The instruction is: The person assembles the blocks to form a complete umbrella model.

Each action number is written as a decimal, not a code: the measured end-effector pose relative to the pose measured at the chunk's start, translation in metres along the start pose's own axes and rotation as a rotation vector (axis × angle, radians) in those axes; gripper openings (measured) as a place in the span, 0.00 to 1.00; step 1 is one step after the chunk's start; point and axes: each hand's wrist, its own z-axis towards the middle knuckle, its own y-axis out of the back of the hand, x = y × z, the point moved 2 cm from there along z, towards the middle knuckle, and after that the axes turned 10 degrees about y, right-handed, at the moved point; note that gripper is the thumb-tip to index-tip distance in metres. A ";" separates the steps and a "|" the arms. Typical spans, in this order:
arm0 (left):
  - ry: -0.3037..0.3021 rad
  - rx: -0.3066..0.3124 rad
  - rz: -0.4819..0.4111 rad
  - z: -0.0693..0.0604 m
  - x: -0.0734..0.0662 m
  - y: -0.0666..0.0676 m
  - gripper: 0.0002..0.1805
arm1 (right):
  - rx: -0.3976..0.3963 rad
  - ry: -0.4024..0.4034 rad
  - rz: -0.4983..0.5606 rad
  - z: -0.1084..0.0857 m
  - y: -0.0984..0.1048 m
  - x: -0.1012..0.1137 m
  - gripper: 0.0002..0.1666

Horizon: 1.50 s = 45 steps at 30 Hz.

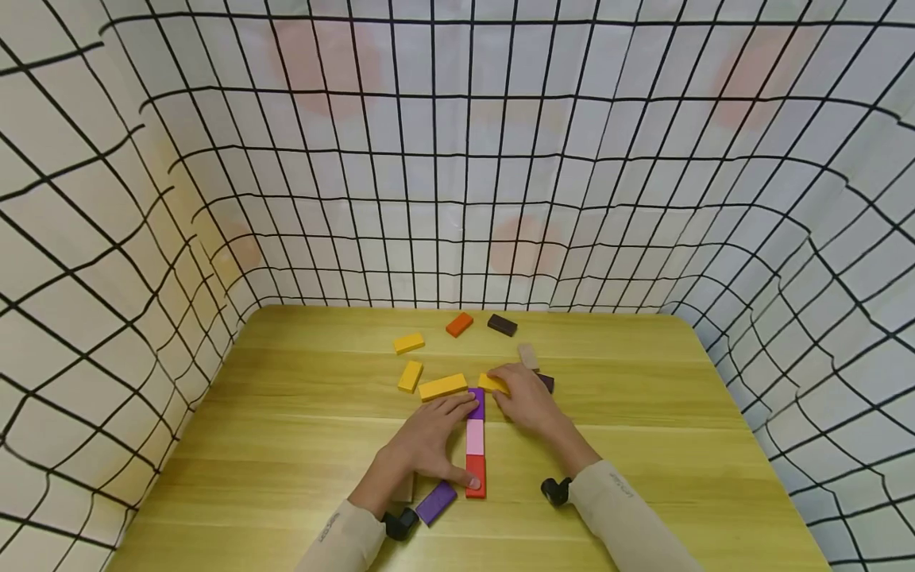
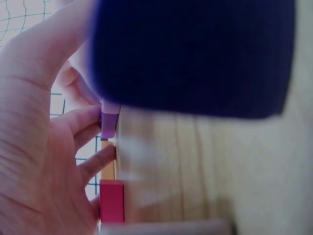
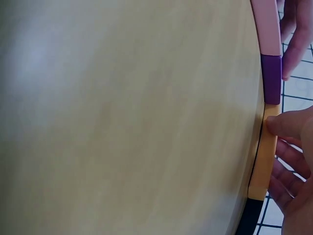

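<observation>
A red block [image 1: 475, 486], a pink block [image 1: 475, 437] and a purple block [image 1: 477, 411] form a straight column, end touching end. My left hand [image 1: 429, 441] spans its left side, with fingertips on the purple block and thumb on the red one. Just beyond the column's far end, my right hand [image 1: 529, 401] pinches a yellow block [image 1: 492, 383] between thumb and fingers. That block also shows in the right wrist view as an orange-yellow piece [image 3: 264, 161], with the thumb on its near side. A longer yellow block [image 1: 443, 387] lies left of the purple one.
Two short yellow blocks [image 1: 410, 343] [image 1: 411, 376] lie at the left. Farther back are an orange block [image 1: 460, 324] and a dark block [image 1: 503, 324]. A beige block [image 1: 528, 356] and another dark block [image 1: 546, 383] are by my right hand. A violet block [image 1: 436, 503] lies near my left wrist.
</observation>
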 end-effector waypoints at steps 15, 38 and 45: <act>0.016 0.019 -0.003 -0.001 -0.001 0.001 0.70 | 0.020 0.022 0.006 0.007 -0.002 0.000 0.20; 0.023 0.012 -0.012 -0.001 -0.001 0.000 0.71 | 0.005 0.017 0.015 0.007 -0.005 0.002 0.17; 0.015 0.005 -0.015 -0.001 -0.001 0.000 0.71 | -0.005 0.050 0.008 0.005 -0.004 0.002 0.16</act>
